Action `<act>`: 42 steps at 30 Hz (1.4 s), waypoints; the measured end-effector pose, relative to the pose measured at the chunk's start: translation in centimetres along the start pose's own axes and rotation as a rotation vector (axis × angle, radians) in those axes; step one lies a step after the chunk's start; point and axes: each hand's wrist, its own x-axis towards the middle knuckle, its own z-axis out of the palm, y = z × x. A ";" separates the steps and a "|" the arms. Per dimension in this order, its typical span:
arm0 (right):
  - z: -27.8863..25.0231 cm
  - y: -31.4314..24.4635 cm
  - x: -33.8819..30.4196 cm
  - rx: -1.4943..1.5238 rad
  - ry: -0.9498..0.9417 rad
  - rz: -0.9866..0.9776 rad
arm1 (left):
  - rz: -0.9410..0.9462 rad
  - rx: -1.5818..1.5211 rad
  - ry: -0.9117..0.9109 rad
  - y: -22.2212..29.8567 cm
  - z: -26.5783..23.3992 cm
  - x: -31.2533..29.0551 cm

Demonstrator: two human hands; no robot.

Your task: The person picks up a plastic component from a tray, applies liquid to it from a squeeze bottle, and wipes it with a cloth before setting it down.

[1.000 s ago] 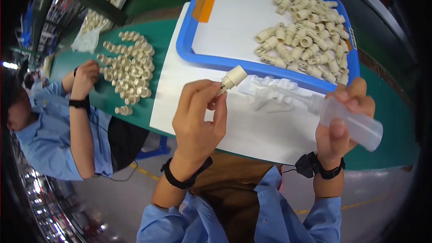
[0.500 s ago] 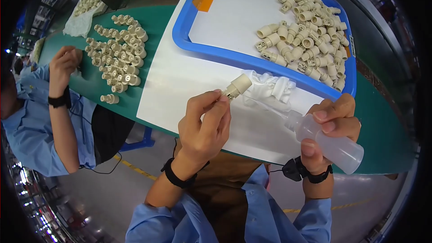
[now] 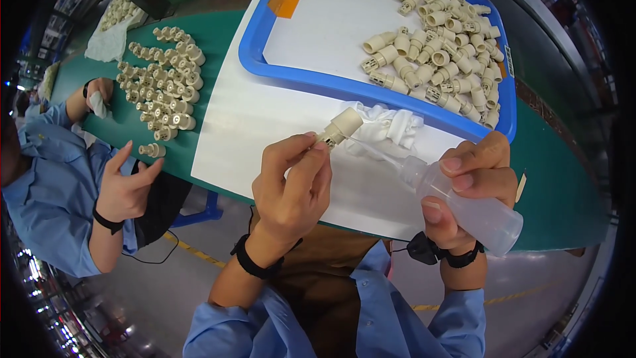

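Note:
My left hand [image 3: 291, 182] pinches a cream plastic connector [image 3: 346, 123] by its slotted lower end, the wide smooth end pointing up and right. In my right hand [image 3: 474, 182] is a translucent squeeze bottle [image 3: 474, 215], tilted, with its long thin nozzle aimed up and left. The nozzle tip reaches the side of the connector; whether it touches is too fine to tell. A crumpled white cloth [image 3: 387, 126] lies just behind, on the white sheet [image 3: 228, 129]. Beyond it stands a blue tray [image 3: 311, 83], its right part heaped with loose cream connectors [image 3: 457, 46].
On the green table [image 3: 79, 103] to the left, several connectors [image 3: 169, 83] stand upright in rows. A co-worker in a blue shirt [image 3: 56, 185] sits there, one hand [image 3: 126, 192] near these rows, the other holding a white cloth [image 3: 98, 103]. Orange tape [image 3: 289, 0] marks the tray's corner.
The view has shifted slightly, so most things sit a little further left. My hands keep the same grips, the nozzle still at the connector. The co-worker's second hand has come into sight, fingers spread.

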 end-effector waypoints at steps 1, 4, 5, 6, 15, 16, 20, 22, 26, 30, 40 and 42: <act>0.0 0.0 0.0 0.004 0.003 -0.002 | -0.015 -0.012 0.001 0.0 0.0 0.1; 0.0 0.2 -0.2 0.011 0.009 -0.005 | -0.045 -0.038 0.002 0.0 0.0 0.1; 0.1 0.2 -0.3 0.037 0.018 0.006 | -0.080 -0.058 -0.001 -0.1 0.0 0.0; 0.1 0.1 -0.4 0.065 0.028 0.017 | -0.114 -0.077 -0.004 -0.1 0.0 -0.1; 0.2 0.0 -0.3 0.088 0.040 0.026 | -0.501 -0.440 -0.025 0.8 -0.2 0.3; 0.2 0.0 -0.3 0.087 0.040 0.026 | -0.501 -0.441 -0.024 0.8 -0.3 0.4; 0.1 0.0 -0.3 0.071 0.029 0.023 | -0.695 -0.618 -0.078 1.0 -0.7 0.7; 0.1 0.0 -0.4 0.074 0.036 0.025 | -0.879 -0.782 -0.084 1.2 -0.9 1.0; 0.1 0.0 -0.5 0.078 0.044 0.019 | -1.095 -0.957 -0.117 1.1 -1.3 1.7; 0.0 0.2 -0.5 0.072 0.044 0.008 | -1.211 -1.147 -0.147 0.8 -1.5 1.9; 0.3 0.4 -0.8 0.114 0.046 0.006 | -1.446 -1.600 -0.131 -0.9 -2.2 1.1; 0.0 0.3 -0.8 0.121 0.098 0.026 | -1.466 -1.595 -0.104 -0.7 -2.9 1.3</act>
